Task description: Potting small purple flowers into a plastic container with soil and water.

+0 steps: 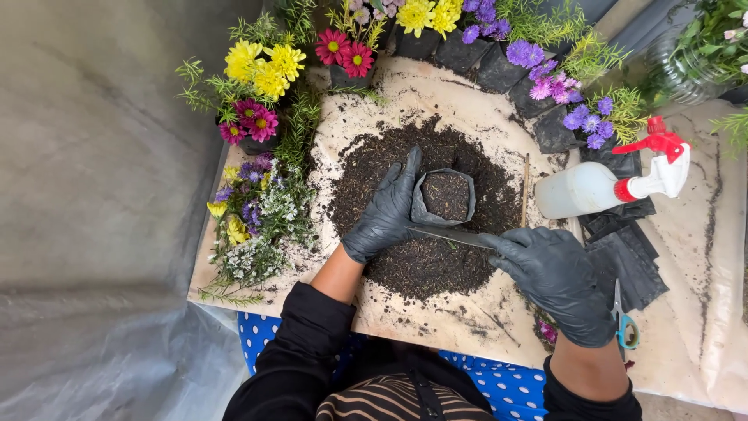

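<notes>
A small black grow bag (446,196) full of dark soil stands upright on a round heap of soil (425,261) in the middle of a pale board (405,93). My left hand (387,209), in a black glove, cups the bag's left side. My right hand (557,277), also gloved, grips a flat metal blade (452,235) whose tip lies against the bag's base.
Potted yellow, pink and purple flowers (265,74) ring the board's top and left. A white spray bottle (592,187) with a red trigger lies at the right, above a stack of empty black bags (627,261) and blue-handled scissors (623,323). A thin stick (525,187) lies by the soil.
</notes>
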